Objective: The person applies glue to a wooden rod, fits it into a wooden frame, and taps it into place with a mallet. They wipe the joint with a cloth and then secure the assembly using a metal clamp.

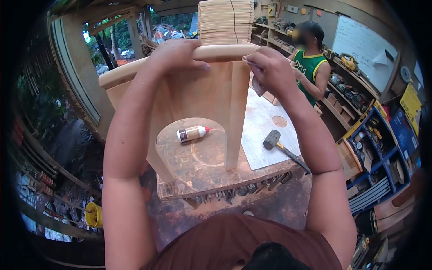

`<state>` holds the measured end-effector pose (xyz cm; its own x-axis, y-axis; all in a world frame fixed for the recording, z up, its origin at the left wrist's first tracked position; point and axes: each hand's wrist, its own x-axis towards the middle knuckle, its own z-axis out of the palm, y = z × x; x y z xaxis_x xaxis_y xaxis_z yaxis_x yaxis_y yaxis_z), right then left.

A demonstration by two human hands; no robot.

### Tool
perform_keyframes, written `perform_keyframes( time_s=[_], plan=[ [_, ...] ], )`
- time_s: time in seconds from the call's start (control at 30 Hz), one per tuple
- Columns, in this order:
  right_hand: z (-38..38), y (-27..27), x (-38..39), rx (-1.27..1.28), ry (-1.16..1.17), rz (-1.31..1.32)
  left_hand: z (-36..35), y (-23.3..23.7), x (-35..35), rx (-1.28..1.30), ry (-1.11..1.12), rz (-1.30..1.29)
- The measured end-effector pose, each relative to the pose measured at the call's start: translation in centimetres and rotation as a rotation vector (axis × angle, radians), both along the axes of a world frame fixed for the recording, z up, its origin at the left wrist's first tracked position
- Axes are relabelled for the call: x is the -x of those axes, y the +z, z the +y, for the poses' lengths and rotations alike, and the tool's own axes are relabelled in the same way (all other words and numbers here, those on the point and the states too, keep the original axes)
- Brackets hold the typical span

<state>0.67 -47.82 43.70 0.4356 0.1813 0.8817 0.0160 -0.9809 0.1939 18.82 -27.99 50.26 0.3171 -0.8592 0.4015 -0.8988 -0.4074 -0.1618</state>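
Observation:
A wooden piece of furniture with a thick curved top rail and straight legs stands on the workbench. My left hand wraps over that rail, thumb on the near side, its other fingers partly hidden. At the rail's right end, my right hand is closed with fingertips pinched at the corner. A thin, greyish folded sheet, like sandpaper or cloth, hangs out below its fingers. Between the legs a white glue bottle with a red tip lies on its side.
The worn workbench also bears a white board and a black-headed mallet. A person in a green top stands at the back right, near tool shelves. Stacked slats rise behind the rail; a blue organizer stands right.

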Motion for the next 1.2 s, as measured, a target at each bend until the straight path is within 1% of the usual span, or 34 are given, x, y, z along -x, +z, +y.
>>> perform_keyframes(
  time_s=[0.07,0.1,0.17,0.3,0.37,0.5,0.57,0.7,0.8,0.87,1.0,1.1,1.17,1.2],
  plan=[
    [0.6,0.7,-0.7,0.165,-0.077,0.054,0.0,-0.4,-0.5,0.042,-0.018,-0.012],
    [0.7,0.9,-1.1,0.171,-0.072,0.06,0.0,-0.7,-0.7,0.068,-0.034,-0.027],
    [0.6,1.1,-1.7,0.279,-0.12,0.084,-0.2,-0.8,-0.8,0.07,-0.024,-0.045],
    [1.5,2.0,-2.2,0.308,-0.083,0.139,-0.3,-0.7,-1.0,0.042,-0.012,-0.039],
    [1.7,2.4,-2.5,0.252,-0.145,0.216,-0.3,-1.0,-1.3,0.065,-0.015,-0.053],
    [1.2,2.4,-2.6,0.261,-0.2,0.217,0.0,-0.9,-0.7,0.066,-0.011,-0.084],
    [0.7,2.8,-2.1,0.158,-0.281,0.319,-0.1,-1.1,-1.2,0.068,-0.021,-0.1],
    [0.8,3.0,-2.9,0.14,-0.304,0.326,-0.1,-1.1,-1.0,0.089,-0.045,-0.103],
    [1.3,3.1,-3.9,0.145,-0.286,0.283,-0.3,-1.1,-1.3,0.062,-0.037,-0.122],
    [1.7,3.8,-3.3,0.1,-0.373,0.373,-0.2,-1.0,-1.1,0.061,-0.042,-0.135],
    [1.2,4.1,-3.0,0.096,-0.39,0.393,0.2,-1.1,-0.9,0.089,-0.087,-0.141],
    [0.2,4.2,-2.6,0.13,-0.412,0.338,0.3,-1.4,-1.2,0.137,-0.106,-0.176],
    [-1.7,4.3,-1.8,0.206,-0.484,0.336,0.3,-1.3,-1.2,0.128,-0.101,-0.161],
    [-4.6,4.4,-1.5,0.112,-0.538,0.389,0.2,-1.2,-1.1,0.116,-0.101,-0.147]
  ],
)
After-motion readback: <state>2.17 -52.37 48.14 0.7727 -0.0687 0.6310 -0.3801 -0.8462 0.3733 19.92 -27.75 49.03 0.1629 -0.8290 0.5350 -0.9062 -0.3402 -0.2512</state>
